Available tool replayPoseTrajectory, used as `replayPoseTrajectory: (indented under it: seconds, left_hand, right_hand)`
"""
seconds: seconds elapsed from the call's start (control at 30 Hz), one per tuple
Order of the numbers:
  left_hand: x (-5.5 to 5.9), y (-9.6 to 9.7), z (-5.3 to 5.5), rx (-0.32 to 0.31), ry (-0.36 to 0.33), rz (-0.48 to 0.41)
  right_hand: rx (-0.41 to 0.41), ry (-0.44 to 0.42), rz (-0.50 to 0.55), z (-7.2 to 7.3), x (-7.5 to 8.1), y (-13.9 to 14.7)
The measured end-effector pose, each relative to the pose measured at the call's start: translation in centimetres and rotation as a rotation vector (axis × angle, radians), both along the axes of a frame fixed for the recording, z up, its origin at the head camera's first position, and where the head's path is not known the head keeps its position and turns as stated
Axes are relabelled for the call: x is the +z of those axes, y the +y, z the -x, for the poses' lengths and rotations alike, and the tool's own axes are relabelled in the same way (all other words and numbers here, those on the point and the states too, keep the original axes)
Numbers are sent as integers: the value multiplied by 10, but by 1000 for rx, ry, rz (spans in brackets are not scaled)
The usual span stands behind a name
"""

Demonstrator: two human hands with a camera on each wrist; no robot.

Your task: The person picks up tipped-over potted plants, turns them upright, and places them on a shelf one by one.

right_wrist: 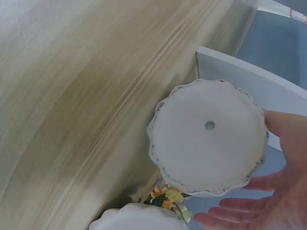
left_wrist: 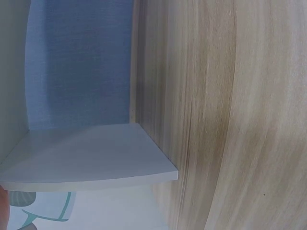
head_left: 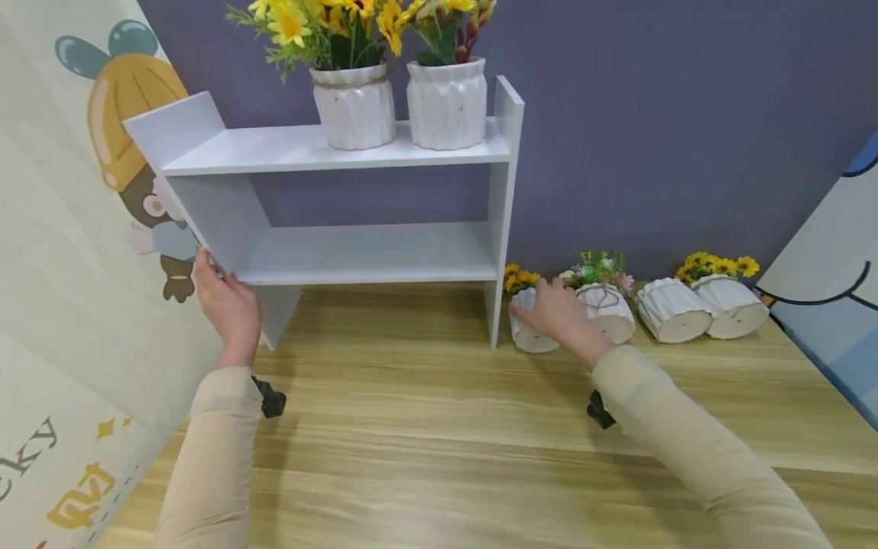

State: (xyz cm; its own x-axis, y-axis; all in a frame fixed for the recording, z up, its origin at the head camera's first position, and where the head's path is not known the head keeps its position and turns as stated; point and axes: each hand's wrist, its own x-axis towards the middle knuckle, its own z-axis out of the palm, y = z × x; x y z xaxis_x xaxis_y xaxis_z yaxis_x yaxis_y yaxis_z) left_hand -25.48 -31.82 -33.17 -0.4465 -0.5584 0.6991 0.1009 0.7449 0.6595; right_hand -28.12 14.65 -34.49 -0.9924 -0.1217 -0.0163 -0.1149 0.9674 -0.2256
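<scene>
Right hand grips a white flowerpot, tipped on its side (base facing out), at the back of the table, just right of the white shelf. Left hand touches the shelf's left side; cannot tell whether it grips.

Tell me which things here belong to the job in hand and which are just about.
Belong, I'd judge:
white shelf, touched by the left hand
leftmost tipped pot, the right hand around it
probably two pots standing on top
probably three other tipped pots

Just there:
cartoon figure on the left wall
lettering below it
</scene>
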Motion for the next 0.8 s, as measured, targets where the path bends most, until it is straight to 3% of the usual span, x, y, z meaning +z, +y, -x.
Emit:
replayPoseTrajectory:
  seconds: [0.43,0.8]
  left_hand:
    - [-1,-2,1,-6,-9,36]
    - [-2,-2,1,-5,-15,34]
  right_hand:
    - [-10,-57,9,6,-6,1]
    - [5,-48,75,9,-7,3]
